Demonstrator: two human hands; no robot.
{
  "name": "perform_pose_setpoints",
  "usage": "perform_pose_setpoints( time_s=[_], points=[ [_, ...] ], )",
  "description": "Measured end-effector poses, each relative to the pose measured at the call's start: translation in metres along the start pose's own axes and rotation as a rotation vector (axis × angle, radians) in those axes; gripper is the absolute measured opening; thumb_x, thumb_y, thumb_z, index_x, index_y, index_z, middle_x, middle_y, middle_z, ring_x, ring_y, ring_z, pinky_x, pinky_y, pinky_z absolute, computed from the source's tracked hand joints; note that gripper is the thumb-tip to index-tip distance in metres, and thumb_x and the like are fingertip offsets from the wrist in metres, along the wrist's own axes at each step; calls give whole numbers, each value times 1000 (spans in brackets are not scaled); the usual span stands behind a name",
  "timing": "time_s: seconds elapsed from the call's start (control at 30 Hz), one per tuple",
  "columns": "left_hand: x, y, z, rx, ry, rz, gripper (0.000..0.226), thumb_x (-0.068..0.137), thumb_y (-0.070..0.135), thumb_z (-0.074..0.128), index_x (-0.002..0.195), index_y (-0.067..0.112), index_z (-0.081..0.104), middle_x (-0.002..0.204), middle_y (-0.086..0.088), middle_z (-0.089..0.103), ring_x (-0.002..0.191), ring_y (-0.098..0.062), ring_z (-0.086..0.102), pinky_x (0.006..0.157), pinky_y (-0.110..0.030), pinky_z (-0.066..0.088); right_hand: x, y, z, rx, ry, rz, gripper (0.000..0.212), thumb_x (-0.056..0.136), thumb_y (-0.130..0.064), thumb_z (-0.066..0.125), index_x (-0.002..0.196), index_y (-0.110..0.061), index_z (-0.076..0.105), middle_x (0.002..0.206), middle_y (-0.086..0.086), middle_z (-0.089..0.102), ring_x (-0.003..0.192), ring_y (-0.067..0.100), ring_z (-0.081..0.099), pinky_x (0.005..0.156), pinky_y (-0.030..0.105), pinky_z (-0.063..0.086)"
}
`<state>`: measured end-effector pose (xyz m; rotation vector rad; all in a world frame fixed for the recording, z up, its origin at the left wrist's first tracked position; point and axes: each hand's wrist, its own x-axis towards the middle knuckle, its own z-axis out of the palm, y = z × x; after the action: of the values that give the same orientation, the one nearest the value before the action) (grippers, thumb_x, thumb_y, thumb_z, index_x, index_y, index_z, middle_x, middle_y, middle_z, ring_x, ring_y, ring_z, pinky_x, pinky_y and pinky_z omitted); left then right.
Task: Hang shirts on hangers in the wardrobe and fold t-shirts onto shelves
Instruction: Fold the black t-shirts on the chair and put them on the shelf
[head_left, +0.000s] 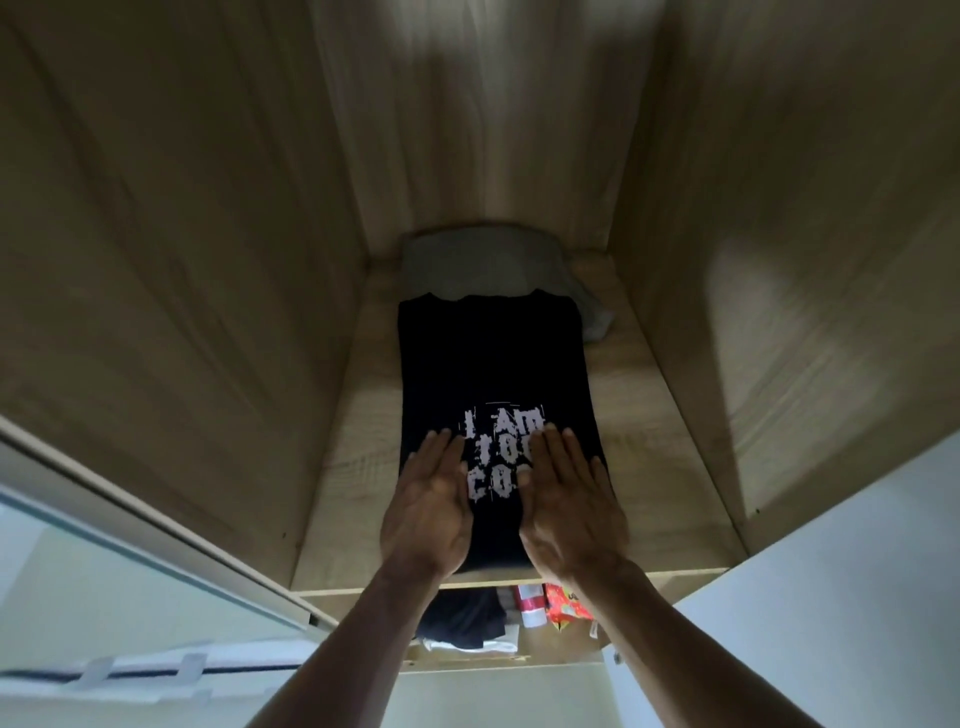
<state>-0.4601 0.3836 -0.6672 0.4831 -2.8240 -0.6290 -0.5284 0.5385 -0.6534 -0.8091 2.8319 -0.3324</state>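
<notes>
A folded black t-shirt (488, 364) with white lettering lies flat on a wooden wardrobe shelf (644, 441). Behind it, against the back wall, sits a folded grey garment (478, 260). My left hand (431, 514) rests flat on the near left part of the black t-shirt, fingers straight and together. My right hand (569, 509) lies flat on its near right part in the same way. Both palms press down on the cloth; neither grips it. The white print shows between the two hands.
Wooden side walls (182, 260) close the compartment in on left and right. The shelf below holds dark folded clothes (462, 618), a red and white item (530, 605) and a colourful packet (566, 608). A white wardrobe door (831, 597) stands at the right.
</notes>
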Motion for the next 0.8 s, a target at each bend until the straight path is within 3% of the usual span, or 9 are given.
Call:
perform_pose_setpoints(
  time_s=[0.07, 0.17, 0.3, 0.4, 0.5, 0.6, 0.73, 0.8],
  points=[
    [1, 1, -4, 2, -50, 1, 49, 107, 26, 32, 155, 13, 33, 161, -6, 32, 153, -18, 17, 124, -36, 18, -2, -2, -7, 6, -31, -9, 78, 89, -50, -14, 160, -21, -4, 168, 0, -10, 154, 18, -14, 119, 36, -6],
    [-8, 12, -22, -10, -62, 2, 48, 107, 25, 35, 154, 12, 35, 159, -7, 36, 151, -19, 22, 124, -32, 18, -12, -10, -23, 34, -61, 15, 58, 106, -40, 16, 160, -22, 5, 169, 0, -3, 155, 20, -6, 123, 41, 5],
    [-35, 29, -71, -49, -90, -42, 50, 108, 33, 31, 153, 12, 35, 157, -8, 38, 148, -22, 29, 122, -34, 24, -45, -35, -59, 162, -56, 83, 54, 106, -31, 36, 157, -20, 21, 165, 5, 17, 152, 25, 18, 119, 42, 30],
    [-63, 40, -121, -112, -89, -86, 50, 106, 35, 37, 150, 11, 41, 153, -10, 45, 143, -24, 39, 117, -36, 33, -84, -61, -101, 263, -24, 94, 48, 100, -23, 49, 146, -14, 40, 152, 9, 40, 135, 27, 44, 107, 41, 45],
    [-92, 56, -174, -179, -75, -102, 47, 103, 32, 44, 144, 7, 48, 144, -14, 52, 132, -29, 51, 110, -38, 42, -120, -86, -144, 351, -8, 143, 49, 99, -26, 51, 146, -15, 42, 146, 12, 48, 127, 29, 53, 100, 41, 49],
    [-131, 79, -233, -180, -56, -95, 48, 103, 32, 44, 144, 7, 47, 143, -16, 52, 129, -32, 53, 107, -39, 45, -164, -112, -187, 401, -23, 176, 52, 100, -30, 51, 149, -17, 40, 143, 15, 52, 108, 30, 64, 84, 36, 54],
    [-189, 112, -298, -167, -56, -137, 46, 105, 33, 42, 146, 12, 43, 145, -13, 50, 127, -32, 54, 104, -41, 44, -232, -137, -236, 449, -101, 175, 50, 99, -26, 54, 146, -14, 44, 132, 16, 62, 112, 26, 62, 88, 27, 46],
    [-219, 127, -326, -163, -37, -152, 44, 104, 31, 43, 144, 12, 45, 143, -13, 52, 128, -31, 53, 103, -40, 42, -266, -147, -256, 451, -151, 161, 48, 100, -24, 52, 146, -14, 44, 120, 13, 68, 96, 19, 64, 75, 22, 47]
  ],
)
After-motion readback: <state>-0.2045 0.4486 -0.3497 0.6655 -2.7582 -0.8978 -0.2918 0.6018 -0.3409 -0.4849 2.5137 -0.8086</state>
